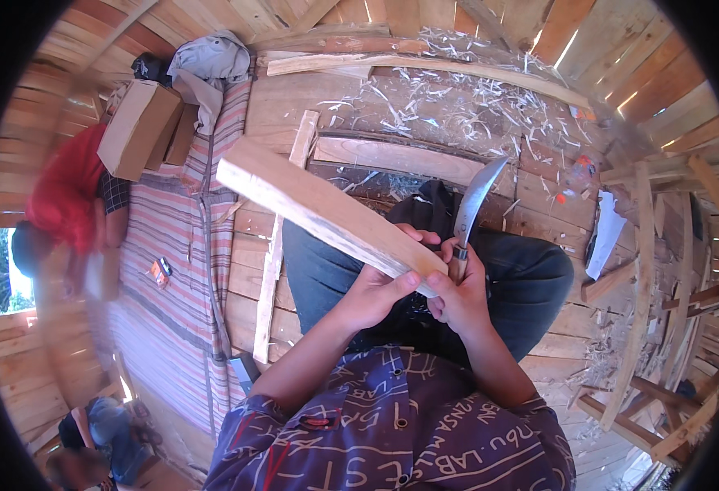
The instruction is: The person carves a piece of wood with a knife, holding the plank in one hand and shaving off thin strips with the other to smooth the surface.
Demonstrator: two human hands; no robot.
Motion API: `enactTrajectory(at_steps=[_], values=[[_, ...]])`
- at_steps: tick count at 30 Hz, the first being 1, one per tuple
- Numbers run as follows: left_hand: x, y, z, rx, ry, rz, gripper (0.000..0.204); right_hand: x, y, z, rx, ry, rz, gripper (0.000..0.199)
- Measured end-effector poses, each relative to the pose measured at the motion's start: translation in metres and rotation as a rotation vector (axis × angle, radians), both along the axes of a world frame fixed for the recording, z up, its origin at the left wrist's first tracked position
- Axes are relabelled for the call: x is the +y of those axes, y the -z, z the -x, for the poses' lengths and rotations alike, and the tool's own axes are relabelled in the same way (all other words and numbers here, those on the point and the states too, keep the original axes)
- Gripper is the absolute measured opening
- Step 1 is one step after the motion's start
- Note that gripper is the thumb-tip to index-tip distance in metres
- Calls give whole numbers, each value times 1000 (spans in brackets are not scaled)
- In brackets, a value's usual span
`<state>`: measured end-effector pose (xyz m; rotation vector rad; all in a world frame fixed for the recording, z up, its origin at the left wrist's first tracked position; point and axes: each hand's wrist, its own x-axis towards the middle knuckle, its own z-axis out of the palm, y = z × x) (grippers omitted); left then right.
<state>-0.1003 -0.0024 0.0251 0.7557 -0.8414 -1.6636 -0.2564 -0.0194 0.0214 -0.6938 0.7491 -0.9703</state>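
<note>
A thick pale block of wood (318, 214) slants up and to the left from my lap. My left hand (380, 290) is closed round its near end, thumb along the edge. My right hand (464, 288) grips the wooden handle of a curved knife (475, 200), whose blade points up and away from me. The right thumb also presses on the near end of the block, beside the left thumb. Some of the fingers are hidden under the wood.
Wood shavings (474, 90) litter the plank floor ahead. A long plank (408, 157) and a narrow strip (271, 278) lie close by. At left are a striped mat (171, 270), a cardboard box (140, 127) and a person in red (65, 192). Wooden framing (637, 327) stands at right.
</note>
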Motion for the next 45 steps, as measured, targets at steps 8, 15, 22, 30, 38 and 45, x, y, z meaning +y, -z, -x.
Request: enactTrajectory(at_steps=[8,15,22,30,38,45], values=[[5,-8,1,-155,37,23,73,-1,-2,9,-219,-11,-278,37],[3,-11,-1,-263,117,16,81,0,2,16,-315,-16,-297,37],[13,-6,-45,-1015,67,244,53,-7,5,31,-301,30,-278,40],[22,-58,-169,-529,-472,130,42,-37,-6,51,-76,-3,-86,44],[2,-116,-105,-1798,166,398,61,-45,-10,31,40,-75,-4,44],[3,-84,-121,-1668,306,94,38,-59,1,19,310,187,56,22]])
